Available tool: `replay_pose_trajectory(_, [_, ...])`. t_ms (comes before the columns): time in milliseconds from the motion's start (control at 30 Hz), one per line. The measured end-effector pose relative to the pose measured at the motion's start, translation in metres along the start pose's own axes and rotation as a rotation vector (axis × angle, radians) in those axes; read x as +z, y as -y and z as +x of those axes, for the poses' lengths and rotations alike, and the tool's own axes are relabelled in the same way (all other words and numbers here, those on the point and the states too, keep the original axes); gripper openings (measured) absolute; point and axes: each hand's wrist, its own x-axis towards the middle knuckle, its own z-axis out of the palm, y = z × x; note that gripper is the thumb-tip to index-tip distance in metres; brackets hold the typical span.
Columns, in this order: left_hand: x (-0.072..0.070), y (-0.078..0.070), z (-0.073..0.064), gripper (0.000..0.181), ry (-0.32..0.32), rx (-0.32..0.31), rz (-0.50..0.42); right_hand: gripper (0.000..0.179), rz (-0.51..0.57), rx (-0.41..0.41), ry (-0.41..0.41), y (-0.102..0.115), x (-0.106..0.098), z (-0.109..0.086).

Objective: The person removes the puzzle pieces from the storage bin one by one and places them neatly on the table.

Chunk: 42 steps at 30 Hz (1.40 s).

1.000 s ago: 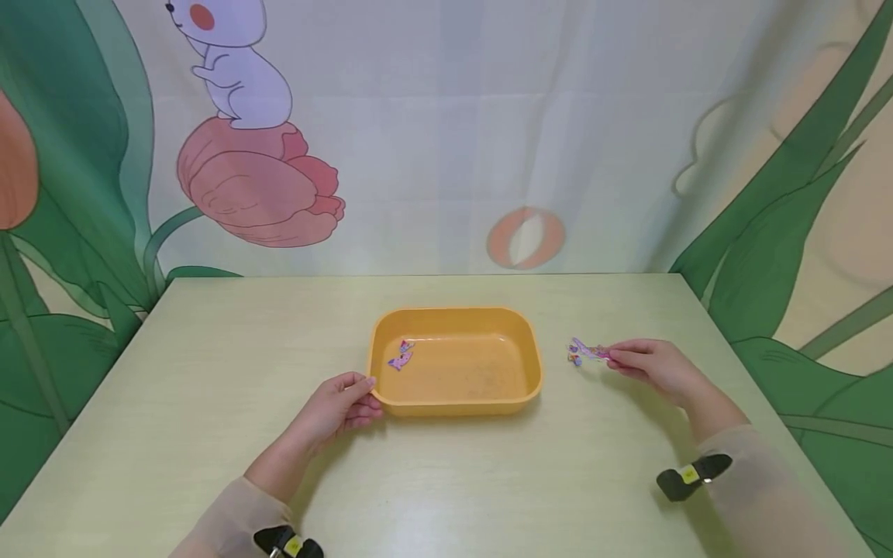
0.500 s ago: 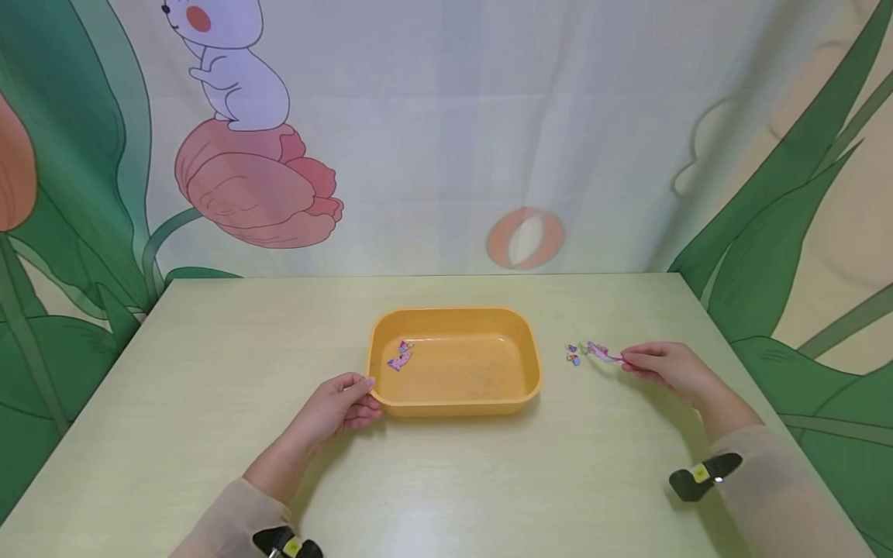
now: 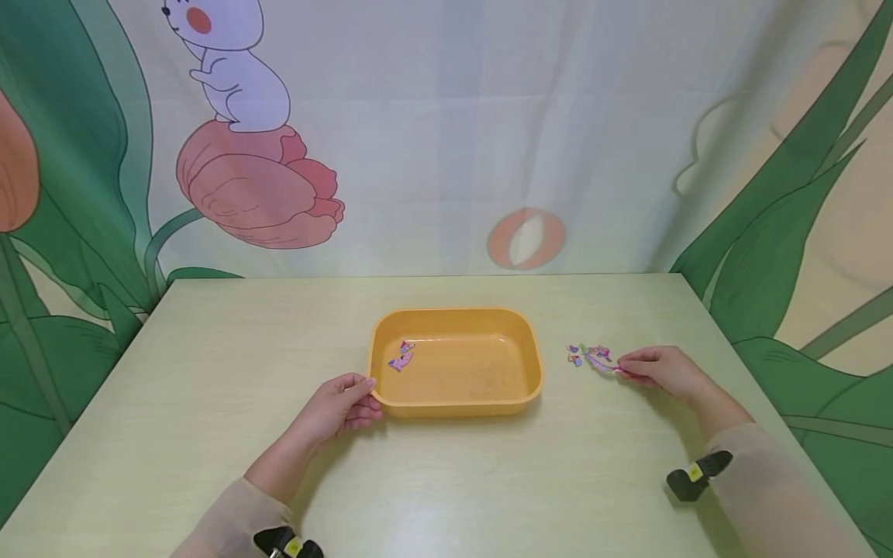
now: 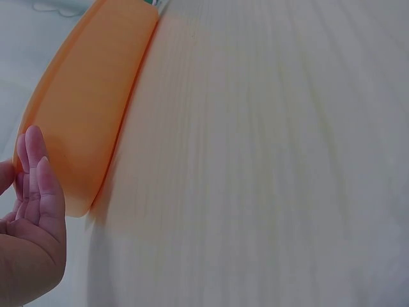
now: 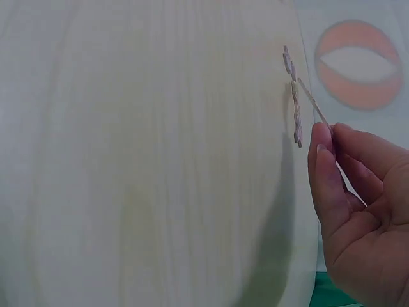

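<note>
My left hand (image 3: 340, 407) holds the yellow-orange tray (image 3: 453, 409) by its near left corner, thumb on the rim and fingers below it. In the left wrist view the fingers lie against the tray's outer wall (image 4: 96, 83). Inside the tray, toward its left end, lie small flat purple-pink pieces (image 3: 401, 362). To the right of the tray, my right hand (image 3: 670, 376) pinches a thin, flat lavender-pink piece (image 3: 598, 362) between thumb and fingers. Seen edge-on in the right wrist view, this thin piece (image 5: 313, 101) tilts up off the table. Small colourful flat pieces (image 3: 574, 355) lie beside it.
The pale wooden table (image 3: 453, 480) carries the tray near its middle. Behind it hangs a printed curtain (image 3: 418, 155) with a cartoon animal and flowers. Both sleeved forearms bear a black wrist camera (image 3: 698, 477).
My right hand has shifted a little right and toward me with the pinched piece, and more of the loose pieces show beside it. The left hand and tray have stayed put.
</note>
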Motion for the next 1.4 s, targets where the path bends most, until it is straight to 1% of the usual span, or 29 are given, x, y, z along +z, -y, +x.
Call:
replay_pose_trajectory(200, [0.001, 0.0, -0.001, 0.026, 0.001, 0.004, -0.005, 0.038, -0.03, 0.028, 0.011, 0.0, 0.001, 0.002])
replay_pose_trajectory(300, [0.001, 0.0, -0.001, 0.026, 0.004, 0.008, -0.004, 0.036, -0.064, 0.019, 0.01, 0.0, 0.002, 0.002])
replay_pose_trajectory(400, [0.0, 0.001, -0.001, 0.027, 0.007, 0.008, -0.001, 0.034, -0.127, 0.003, -0.001, -0.002, 0.002, 0.003])
replay_pose_trajectory(567, [0.0, 0.002, -0.001, 0.028, 0.008, 0.009, 0.0, 0.033, -0.197, -0.007, -0.018, -0.006, 0.001, 0.005])
replay_pose_trajectory(833, [0.0, 0.002, -0.001, 0.028, 0.0, 0.006, 0.005, 0.032, -0.191, -0.008, -0.027, -0.01, 0.0, 0.005])
replay_pose_trajectory(1133, [0.0, 0.003, -0.002, 0.028, 0.0, 0.006, -0.002, 0.035, -0.185, 0.004, -0.036, -0.007, 0.002, 0.002])
replay_pose_trajectory(1300, [0.0, 0.003, -0.002, 0.028, 0.002, 0.012, -0.007, 0.041, -0.239, -0.026, -0.056, -0.004, 0.004, 0.001])
replay_pose_trajectory(1400, [-0.002, 0.004, -0.001, 0.026, 0.0, 0.013, -0.002, 0.044, -0.226, -0.048, -0.066, 0.002, 0.007, 0.0])
